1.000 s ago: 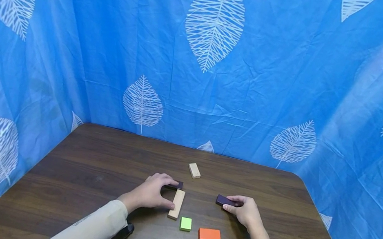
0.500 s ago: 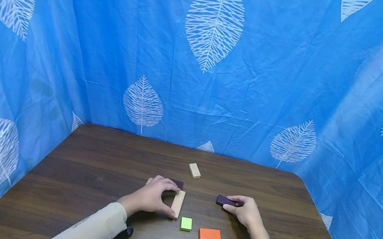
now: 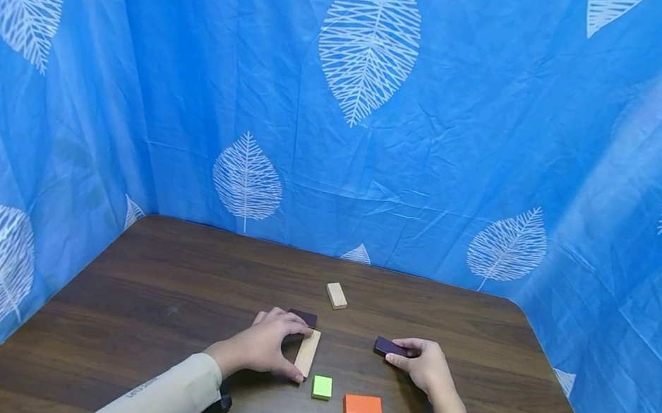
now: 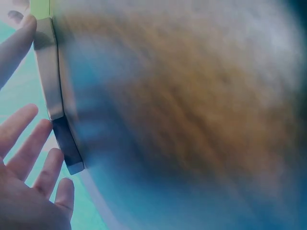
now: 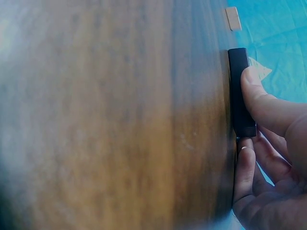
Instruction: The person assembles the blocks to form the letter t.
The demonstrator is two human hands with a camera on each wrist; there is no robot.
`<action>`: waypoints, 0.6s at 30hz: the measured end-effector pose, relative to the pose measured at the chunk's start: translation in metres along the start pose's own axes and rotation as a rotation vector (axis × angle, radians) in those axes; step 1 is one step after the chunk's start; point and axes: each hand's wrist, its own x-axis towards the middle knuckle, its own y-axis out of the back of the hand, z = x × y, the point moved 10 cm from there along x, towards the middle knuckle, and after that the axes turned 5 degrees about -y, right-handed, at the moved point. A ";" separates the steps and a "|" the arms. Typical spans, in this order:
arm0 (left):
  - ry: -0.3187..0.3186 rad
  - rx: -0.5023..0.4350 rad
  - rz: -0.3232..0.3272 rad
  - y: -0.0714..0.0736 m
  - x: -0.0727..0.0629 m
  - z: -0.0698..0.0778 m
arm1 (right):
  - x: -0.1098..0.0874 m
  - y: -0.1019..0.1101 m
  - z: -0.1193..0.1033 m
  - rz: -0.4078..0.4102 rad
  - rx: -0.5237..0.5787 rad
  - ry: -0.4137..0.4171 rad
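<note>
Wood-grain tabletop (image 3: 178, 283), faintly glossy — long pale block (image 3: 307, 354) of smooth, matt wood — creased, slightly shiny curtain (image 3: 446, 124).

The head view looks forward and down at both hands (image 3: 264, 343) (image 3: 426, 365), sharing the worktop (image 3: 200, 265) with sideways-tilted wrist close-ups.

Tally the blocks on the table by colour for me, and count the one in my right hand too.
Dark purple blocks: 2
Pale wooden blocks: 2, one long, one short
Lime green block: 1
Orange block: 1
Total: 6
</note>
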 end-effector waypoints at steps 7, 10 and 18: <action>-0.005 0.006 -0.003 -0.004 0.001 -0.001 | 0.000 0.000 -0.001 0.000 -0.005 0.001; -0.001 0.025 -0.009 -0.005 0.001 0.000 | 0.000 0.000 0.000 0.002 -0.010 0.005; -0.022 0.052 -0.010 -0.005 0.000 0.004 | 0.001 0.000 0.002 0.004 -0.014 0.011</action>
